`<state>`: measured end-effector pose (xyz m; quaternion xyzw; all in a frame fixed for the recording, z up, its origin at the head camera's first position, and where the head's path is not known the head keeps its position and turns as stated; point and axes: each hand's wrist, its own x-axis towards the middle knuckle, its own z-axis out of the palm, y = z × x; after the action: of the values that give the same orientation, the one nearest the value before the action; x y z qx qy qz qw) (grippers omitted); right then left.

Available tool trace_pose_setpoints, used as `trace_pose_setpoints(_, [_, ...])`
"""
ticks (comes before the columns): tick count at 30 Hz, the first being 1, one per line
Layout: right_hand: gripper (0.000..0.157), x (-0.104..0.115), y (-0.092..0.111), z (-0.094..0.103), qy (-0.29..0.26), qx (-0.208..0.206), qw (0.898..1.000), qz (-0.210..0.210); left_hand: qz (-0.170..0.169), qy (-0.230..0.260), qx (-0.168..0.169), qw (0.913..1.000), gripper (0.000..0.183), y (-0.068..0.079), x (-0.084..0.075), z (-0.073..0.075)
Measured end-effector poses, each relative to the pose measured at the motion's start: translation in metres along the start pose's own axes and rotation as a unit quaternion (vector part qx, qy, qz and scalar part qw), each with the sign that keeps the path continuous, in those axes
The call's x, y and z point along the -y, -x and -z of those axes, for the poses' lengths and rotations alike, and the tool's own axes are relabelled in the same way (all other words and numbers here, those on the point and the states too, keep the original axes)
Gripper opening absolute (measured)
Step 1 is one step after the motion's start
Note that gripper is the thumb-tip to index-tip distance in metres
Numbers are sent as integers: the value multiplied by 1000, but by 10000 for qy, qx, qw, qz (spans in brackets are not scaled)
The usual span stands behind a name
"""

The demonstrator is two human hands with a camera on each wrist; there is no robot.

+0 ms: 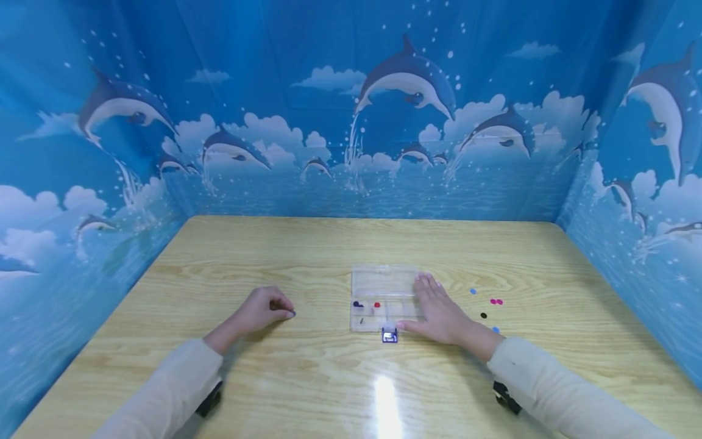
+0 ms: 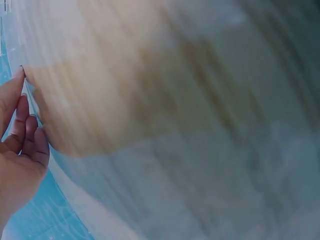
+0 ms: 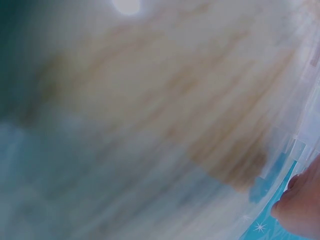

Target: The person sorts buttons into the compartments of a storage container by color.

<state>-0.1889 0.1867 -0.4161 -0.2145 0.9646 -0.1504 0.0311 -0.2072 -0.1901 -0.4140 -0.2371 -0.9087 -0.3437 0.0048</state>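
Observation:
My left hand (image 1: pixel 265 308) is over the table left of the box, pinching a small dark piece (image 1: pixel 294 313) between thumb and fingertips. In the left wrist view the same hand (image 2: pixel 22 145) shows only a tiny dark tip beyond the finger; its kind cannot be made out. A clear plastic compartment box (image 1: pixel 384 281) lies with its lid folded back. Inside it are small dark pieces (image 1: pixel 358 304), a red piece (image 1: pixel 376 305) and a thin dark bit (image 1: pixel 361 321). My right hand (image 1: pixel 439 314) rests at the box's right side, fingers straight, covering part of it.
A small blue-edged square piece (image 1: pixel 389 336) is at the box's front edge. Right of the right hand lie blue discs (image 1: pixel 473 291), magenta discs (image 1: pixel 496 302) and a black disc (image 1: pixel 484 315). A dolphin-printed curtain (image 1: pixel 351 183) encloses the wooden table (image 1: pixel 307 390) at back and sides.

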Motion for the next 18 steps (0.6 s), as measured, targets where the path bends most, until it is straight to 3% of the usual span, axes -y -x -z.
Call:
trace_pose_setpoints(13, [100,1,0,1,-31,1,10000,-11,253,-40,262,9993,7,-2,-6,2])
trace_pose_setpoints(18, [100,1,0,1,-17,-23,10000,-1,203,-5,312,9993,6,-3,-6,2])
